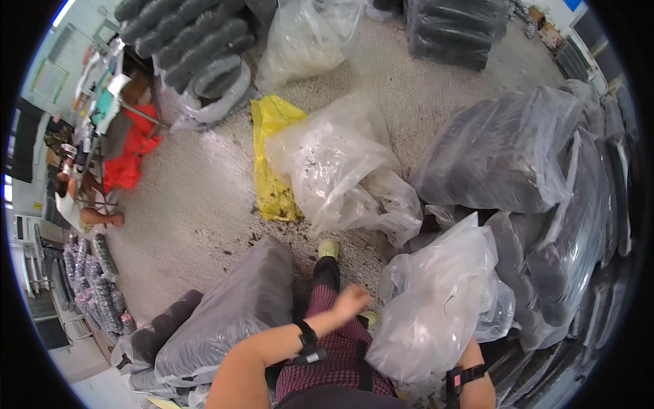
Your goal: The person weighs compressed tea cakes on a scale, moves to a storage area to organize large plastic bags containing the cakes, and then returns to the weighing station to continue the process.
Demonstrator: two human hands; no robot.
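My left hand (353, 300) is in front of my legs, fingers curled, with nothing visible in it. It is a short way left of a bunched clear plastic bag (434, 301). That bag covers my right hand; only the right forearm (476, 350) shows below it, so the grip is hidden. Ahead of my feet lies a large crumpled clear plastic bag (337, 168) with dark specks on it. It partly overlaps a flattened yellow bag (276, 163) dotted with dark crumbs. Both wrists wear black straps.
Plastic-wrapped dark bundles stand on the right (500, 148), near left (240, 307) and far left (194, 41). Another clear bag (311, 41) rests farther ahead. Dark debris (245, 243) litters the floor. A person (76, 199) sits at far left by a table with red cloth (130, 153).
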